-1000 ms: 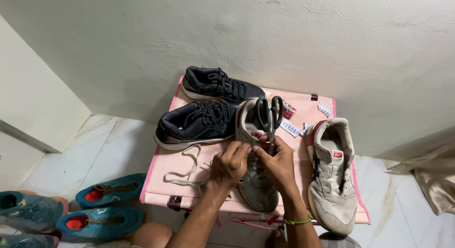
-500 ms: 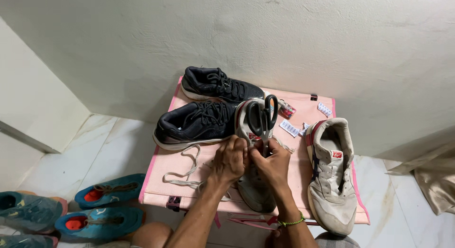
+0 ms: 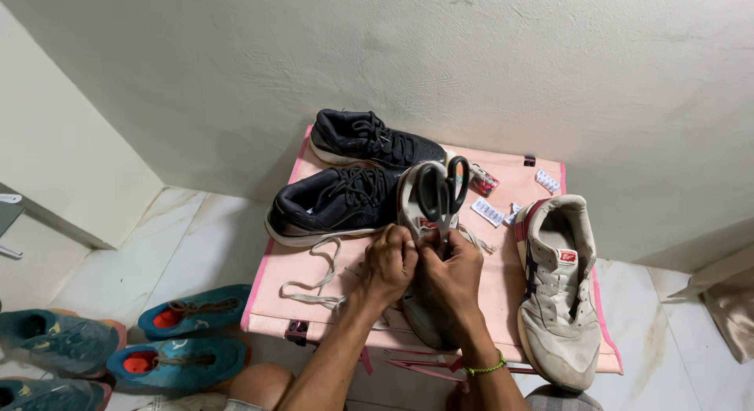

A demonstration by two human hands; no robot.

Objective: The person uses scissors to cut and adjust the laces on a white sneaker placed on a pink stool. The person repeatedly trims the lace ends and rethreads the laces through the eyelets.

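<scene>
My left hand point(image 3: 390, 263) and my right hand point(image 3: 450, 276) are pressed together over a grey sneaker point(image 3: 424, 326) lying on a pink low table point(image 3: 503, 269). Both hands pinch the cream shoelace point(image 3: 314, 281) near the shoe's tongue. Black-handled scissors point(image 3: 441, 192) stand up just beyond my fingers; which hand grips them cannot be told. The lace's loose end trails left across the table. The shoe's middle is hidden under my hands. My right wrist wears a green band.
Two black sneakers point(image 3: 338, 203) sit at the table's back left. A second grey sneaker point(image 3: 559, 289) lies at the right. Small packets point(image 3: 488, 211) rest near the wall. Teal shoes point(image 3: 192, 317) stand on the marble floor at the left.
My hands have shifted slightly on the laces, and the scissors sit a little more upright above my fingers. The shoes have not moved.
</scene>
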